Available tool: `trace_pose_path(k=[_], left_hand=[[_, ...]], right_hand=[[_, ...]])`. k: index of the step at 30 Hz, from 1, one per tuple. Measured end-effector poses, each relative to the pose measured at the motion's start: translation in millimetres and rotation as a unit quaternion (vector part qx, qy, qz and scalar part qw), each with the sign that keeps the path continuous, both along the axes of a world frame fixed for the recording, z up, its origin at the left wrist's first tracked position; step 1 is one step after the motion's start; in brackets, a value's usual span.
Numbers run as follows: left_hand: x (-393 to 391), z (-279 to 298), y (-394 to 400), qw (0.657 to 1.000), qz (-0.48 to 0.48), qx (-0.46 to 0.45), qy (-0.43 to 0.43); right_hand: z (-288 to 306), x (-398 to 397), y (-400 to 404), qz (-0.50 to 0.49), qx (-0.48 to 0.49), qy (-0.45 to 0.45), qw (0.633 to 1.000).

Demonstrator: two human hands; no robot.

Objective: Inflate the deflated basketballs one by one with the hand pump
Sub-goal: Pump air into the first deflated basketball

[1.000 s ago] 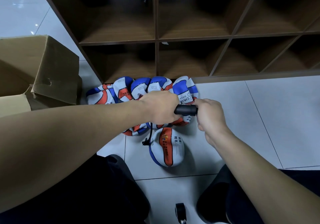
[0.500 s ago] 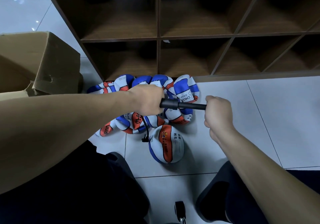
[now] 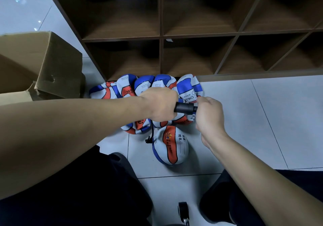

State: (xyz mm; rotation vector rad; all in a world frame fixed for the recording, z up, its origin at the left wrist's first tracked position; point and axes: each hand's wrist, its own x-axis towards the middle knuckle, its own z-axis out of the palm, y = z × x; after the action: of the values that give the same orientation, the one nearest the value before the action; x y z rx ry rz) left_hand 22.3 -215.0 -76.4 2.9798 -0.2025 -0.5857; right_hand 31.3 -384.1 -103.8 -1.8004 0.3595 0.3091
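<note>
Floor tiles by the shelf: your left hand (image 3: 160, 104) grips the pump (image 3: 185, 108) barrel, axis left-right; right hand (image 3: 208, 114) clasps its handle, pushed in. Ball (image 3: 170, 145) lies below, hose (image 3: 151, 133) attached; draw rightward

Both forearms are bare from wrist to elbow, with no sleeve, watch or band on either. The left hand (image 3: 160, 104) and right hand (image 3: 208, 116) wear no gloves and no rings that can be seen. Nearer than the hands, the legs are covered in dark, nearly black trousers (image 3: 73, 187), plain cloth with soft folds and no visible pattern or marking. The same dark cloth covers the right leg (image 3: 244, 196), on the other side of the strip of pale floor from the left leg.
</note>
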Motion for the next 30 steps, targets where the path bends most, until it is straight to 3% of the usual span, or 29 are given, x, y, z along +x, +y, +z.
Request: trace_pose_path(k=[11,20,30], left_hand=[[5.8,-6.6,8.7,0.999,0.013,-0.042,-0.017],[4.1,-11.0,40.1,0.997,0.043,-0.035,0.045],[3.6,-2.9,22.1,1.0,0.026,-0.012,0.004]], right_hand=[[7.6,13.0,-10.0,0.082,-0.045,-0.032,0.995],[8.0,38.8,-50.1,0.012,-0.087,-0.007,0.996],[10.5,22.1,-24.3,0.009,-0.063,-0.024,0.998]])
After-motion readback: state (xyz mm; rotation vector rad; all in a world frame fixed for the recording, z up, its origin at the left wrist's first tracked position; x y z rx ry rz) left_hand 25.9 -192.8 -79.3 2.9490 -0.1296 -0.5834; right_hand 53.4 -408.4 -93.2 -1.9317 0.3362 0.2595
